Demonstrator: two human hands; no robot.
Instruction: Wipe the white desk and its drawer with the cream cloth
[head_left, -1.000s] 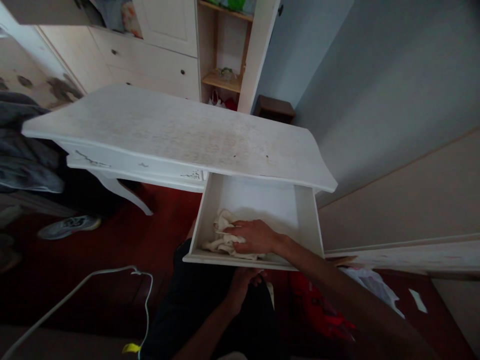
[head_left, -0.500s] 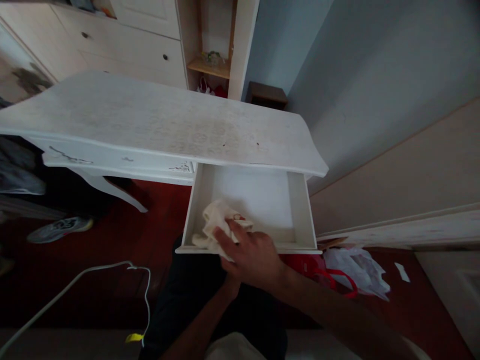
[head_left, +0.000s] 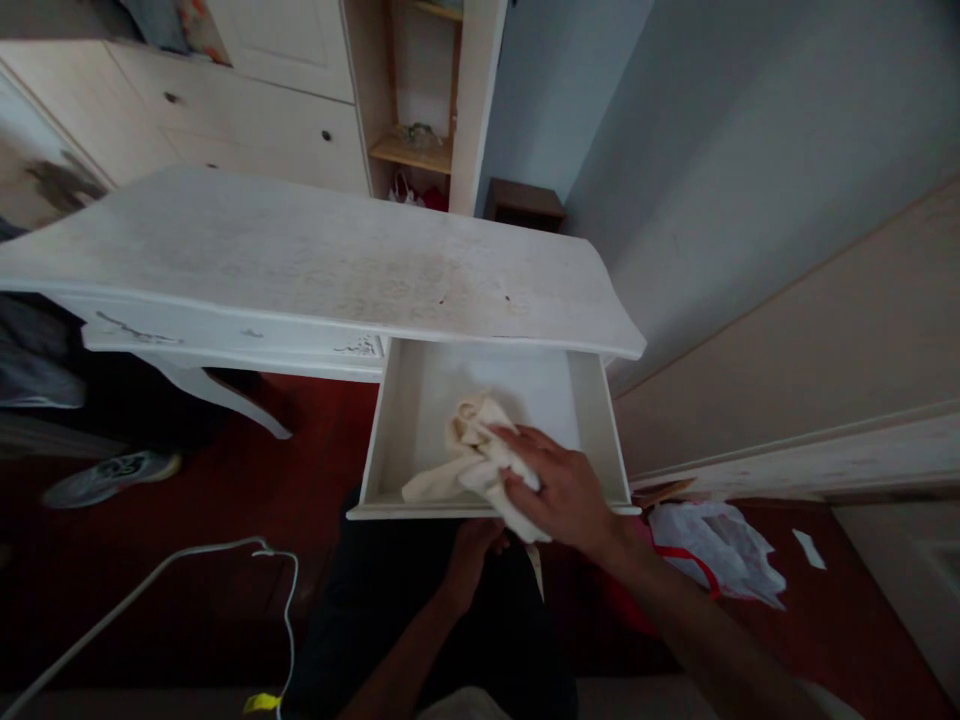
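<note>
Head view shows our right hand gripping the cream cloth at the front of the open drawer. It looks light and soft, easy to grab by any fold. We cannot tell if our left hand grips.

Over there the drawer juts out under the tabletop, right end — cloth inside, reaching over its front edge — cabinet behind, shoe on the floor leftward, plastic bag rightward.
</note>
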